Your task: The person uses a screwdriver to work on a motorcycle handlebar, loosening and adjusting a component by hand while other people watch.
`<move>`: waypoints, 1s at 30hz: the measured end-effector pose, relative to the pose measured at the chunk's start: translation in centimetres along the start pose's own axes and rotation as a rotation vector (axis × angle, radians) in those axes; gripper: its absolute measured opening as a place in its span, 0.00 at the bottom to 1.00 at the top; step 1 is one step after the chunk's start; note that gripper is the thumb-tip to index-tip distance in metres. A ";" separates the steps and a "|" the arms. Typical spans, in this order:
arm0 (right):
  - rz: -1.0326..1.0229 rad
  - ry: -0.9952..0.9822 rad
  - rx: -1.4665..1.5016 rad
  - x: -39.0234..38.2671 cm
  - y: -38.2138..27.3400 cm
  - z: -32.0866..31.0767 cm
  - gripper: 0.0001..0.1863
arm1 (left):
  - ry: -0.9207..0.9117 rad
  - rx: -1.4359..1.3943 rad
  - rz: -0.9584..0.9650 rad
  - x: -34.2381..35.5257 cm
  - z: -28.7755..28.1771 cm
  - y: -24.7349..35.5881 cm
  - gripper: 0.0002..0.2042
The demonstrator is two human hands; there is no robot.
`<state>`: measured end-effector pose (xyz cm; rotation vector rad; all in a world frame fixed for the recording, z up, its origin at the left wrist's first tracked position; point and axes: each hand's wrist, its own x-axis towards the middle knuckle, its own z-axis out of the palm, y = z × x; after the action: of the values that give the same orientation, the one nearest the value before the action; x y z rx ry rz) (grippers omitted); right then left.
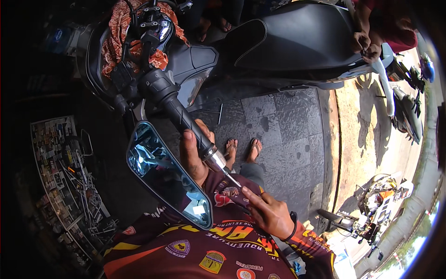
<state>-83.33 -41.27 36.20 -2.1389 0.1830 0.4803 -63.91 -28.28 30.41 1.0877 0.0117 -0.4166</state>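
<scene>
A black ribbed handlebar grip point(186, 118) slants down from the scooter's controls and ends in a silver bar-end weight point(214, 159). My left hand point(194, 160) is curled round the grip's lower part from beneath, thumb up along its near side. Out of the bar end runs the thin metal shank of a screwdriver point(232, 179), in line with the grip. My right hand point(272, 215) is closed on its rear end, index finger stretched along it; the handle is mostly hidden. Close to my left hand hangs a blue-tinted mirror point(169, 179).
An orange patterned cloth point(120, 28) drapes over the handlebar centre. The black seat point(297, 39) stretches right, where another person's hands point(367, 47) rest near the tail. A tray of tools point(69, 186) stands at left. A T-shaped wrench point(220, 113) lies on the tiled floor point(292, 121).
</scene>
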 end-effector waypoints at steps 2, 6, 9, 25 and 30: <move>0.003 0.045 0.041 0.1 -0.4 0.8 0.33 | 0.024 0.014 -0.007 0.1 -0.5 -0.2 0.28; -0.194 0.209 0.244 1.1 -1.0 3.1 0.33 | 0.078 -0.155 -0.097 -2.8 -1.7 -0.8 0.38; -0.222 0.151 0.271 1.9 -1.6 4.1 0.33 | -0.135 -0.034 0.010 -6.5 -2.6 -0.9 0.44; -0.337 -0.028 0.424 4.1 -3.7 4.5 0.30 | -0.001 0.163 -0.032 -8.2 -5.8 4.7 0.26; -0.314 0.041 0.498 3.1 -3.1 4.5 0.27 | 0.060 0.370 -0.136 -8.8 -6.0 6.3 0.29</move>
<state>-80.75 -35.70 34.95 -1.6485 -0.0137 0.1808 -68.78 -17.82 34.86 1.4697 0.0642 -0.5205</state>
